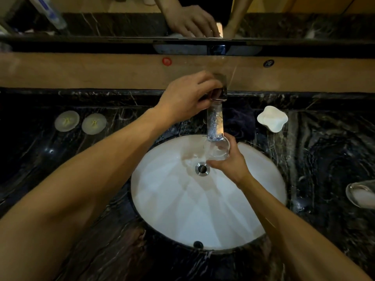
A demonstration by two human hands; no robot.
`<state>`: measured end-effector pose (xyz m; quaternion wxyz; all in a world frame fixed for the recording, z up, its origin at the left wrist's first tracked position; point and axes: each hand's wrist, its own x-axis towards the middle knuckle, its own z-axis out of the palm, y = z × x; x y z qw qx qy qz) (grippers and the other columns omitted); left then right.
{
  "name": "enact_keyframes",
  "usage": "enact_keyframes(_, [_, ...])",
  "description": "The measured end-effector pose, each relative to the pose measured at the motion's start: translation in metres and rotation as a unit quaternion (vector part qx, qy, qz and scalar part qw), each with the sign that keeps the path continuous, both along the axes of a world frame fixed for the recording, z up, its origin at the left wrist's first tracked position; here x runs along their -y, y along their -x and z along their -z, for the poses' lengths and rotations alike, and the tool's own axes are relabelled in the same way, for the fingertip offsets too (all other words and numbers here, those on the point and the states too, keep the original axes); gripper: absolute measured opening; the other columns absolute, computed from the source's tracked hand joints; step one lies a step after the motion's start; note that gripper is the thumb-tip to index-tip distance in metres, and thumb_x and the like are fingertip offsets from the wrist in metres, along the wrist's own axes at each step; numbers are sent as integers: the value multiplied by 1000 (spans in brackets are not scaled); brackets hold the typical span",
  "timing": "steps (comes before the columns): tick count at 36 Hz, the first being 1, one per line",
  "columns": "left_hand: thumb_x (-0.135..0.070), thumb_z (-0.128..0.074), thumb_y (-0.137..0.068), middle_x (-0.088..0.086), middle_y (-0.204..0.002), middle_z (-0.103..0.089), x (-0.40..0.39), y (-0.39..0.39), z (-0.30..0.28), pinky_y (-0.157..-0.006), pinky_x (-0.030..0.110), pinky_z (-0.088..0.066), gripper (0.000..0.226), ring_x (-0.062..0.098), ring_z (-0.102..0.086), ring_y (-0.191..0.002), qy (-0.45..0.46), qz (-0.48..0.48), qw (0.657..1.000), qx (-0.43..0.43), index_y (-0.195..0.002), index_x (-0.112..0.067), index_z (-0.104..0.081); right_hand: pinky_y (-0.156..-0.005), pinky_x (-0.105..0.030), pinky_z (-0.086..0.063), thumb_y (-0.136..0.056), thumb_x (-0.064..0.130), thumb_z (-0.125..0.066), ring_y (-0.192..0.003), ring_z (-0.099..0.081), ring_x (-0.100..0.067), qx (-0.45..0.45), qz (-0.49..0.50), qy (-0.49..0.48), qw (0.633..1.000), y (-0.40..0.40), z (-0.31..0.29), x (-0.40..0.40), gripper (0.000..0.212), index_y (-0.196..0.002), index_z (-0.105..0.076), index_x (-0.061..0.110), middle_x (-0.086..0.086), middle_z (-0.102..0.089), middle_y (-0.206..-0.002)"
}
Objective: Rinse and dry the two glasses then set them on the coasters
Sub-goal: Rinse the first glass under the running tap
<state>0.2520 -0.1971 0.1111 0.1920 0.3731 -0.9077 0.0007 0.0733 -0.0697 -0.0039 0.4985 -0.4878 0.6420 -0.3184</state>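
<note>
Dark marble counter [60,179] rings a white sink [162,199] where the right hand [229,165] wraps a wet, likely slippery, breakable glass [218,148] under the faucet [215,122], best gripped low around its wall, the left hand [182,98] clasping the tap handle [220,92].

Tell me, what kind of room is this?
Most likely a bathroom: a white sink set in a dark marble counter, a faucet over it, and a mirror behind.

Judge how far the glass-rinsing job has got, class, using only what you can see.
Done: nothing finished; both coasters sit bare. In hand: the right hand holds a glass under the spout while the left hand works the tap handle. Left: drying this glass, rinsing and drying the second glass, and placing both.
</note>
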Motion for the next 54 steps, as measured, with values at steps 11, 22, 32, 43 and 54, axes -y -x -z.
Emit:
enact_keyframes(11, [-46,-42,-91,12,-127,-58,-109,-135,131,-94,48,-49,54,33,-55,-116,-170,-359,918,-11,-128,-11,-58,-79,-22,-47,-68,12,-87,-110,-53,-14,4,7,-4,1000,-1,2,-5,85,-124,-35,52,19,-54,-117])
enact_keyframes(22, [-57,-23,-92,-3,-166,0,-176,-167,176,-123,52,-3,71,23,0,-153,-238,-407,878,81,-157,-34,-6,-73,-21,-45,-67,15,-87,-106,-55,-17,-24,20,-4,1000,-5,7,-11,88,-137,-38,38,11,-54,-120])
enact_keyframes(32, [-50,-31,-89,-1,-166,4,-174,-169,180,-121,56,-5,77,24,1,-153,-234,-402,878,110,-157,-33,1,-75,-21,-48,-67,9,-86,-111,-54,-19,-18,44,8,999,-7,20,-22,84,-128,-41,45,11,-53,-124])
enact_keyframes(43, [-53,-27,-89,0,-166,-5,-175,-169,182,-121,56,-5,74,25,-5,-153,-215,-404,885,86,-158,-32,-8,-77,-23,-53,-70,11,-84,-96,-58,-2,-76,36,37,996,-17,29,-4,83,-121,-33,52,19,-56,-109])
enact_keyframes(54, [-54,-27,-89,1,-166,-9,-175,-168,180,-121,57,-8,73,26,-8,-153,-214,-406,885,81,-157,-32,-13,-77,-35,-48,-71,23,-82,-110,-52,-24,-285,-50,72,955,-18,35,8,76,-136,-42,21,-3,-53,-129])
